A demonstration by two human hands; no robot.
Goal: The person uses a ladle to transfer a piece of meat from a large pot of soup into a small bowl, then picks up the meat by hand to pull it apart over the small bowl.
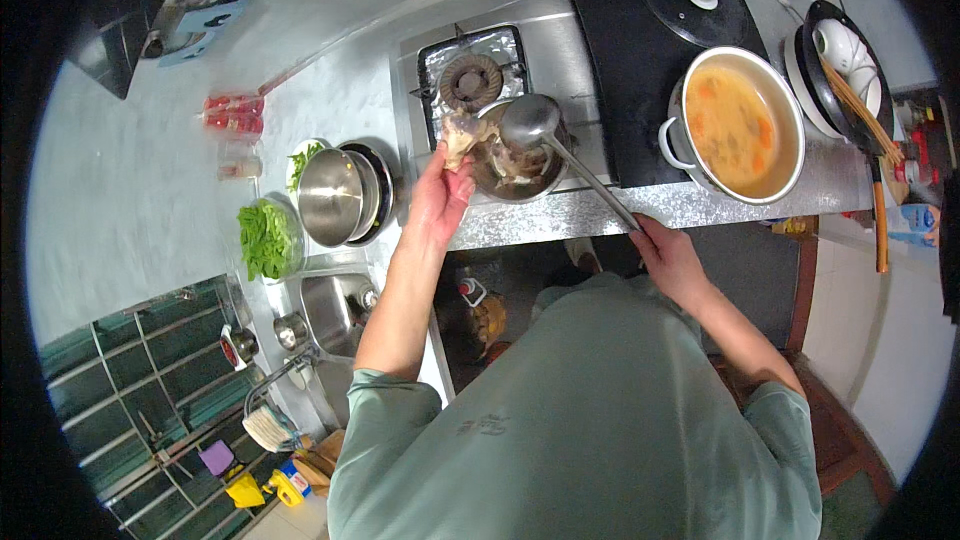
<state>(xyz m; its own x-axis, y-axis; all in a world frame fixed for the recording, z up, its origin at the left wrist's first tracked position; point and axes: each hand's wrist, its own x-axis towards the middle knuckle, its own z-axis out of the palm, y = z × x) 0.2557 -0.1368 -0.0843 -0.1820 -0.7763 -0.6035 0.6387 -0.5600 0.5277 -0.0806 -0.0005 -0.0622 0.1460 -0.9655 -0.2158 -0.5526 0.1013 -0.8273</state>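
My left hand [444,195] grips a pale piece of meat, seemingly on the bone [461,136], at the left rim of a metal bowl [517,199]. More meat pieces [517,167] lie in the bowl. In my right hand [666,253] is the handle of a metal ladle [531,122], whose round head is over the bowl's upper part, near the meat in my left hand. A white two-handled pot [799,136] to the right holds orange broth with orange chunks [757,154] and darker pieces.
Behind the bowl is a gas burner [471,82]. A glass lid [694,7] rests on the black panel behind the pot. Farther right stands a black wok [814,37] with bowls and chopsticks. Stacked metal bowls [330,195], leafy greens [266,240] and a sink [330,307] are left.
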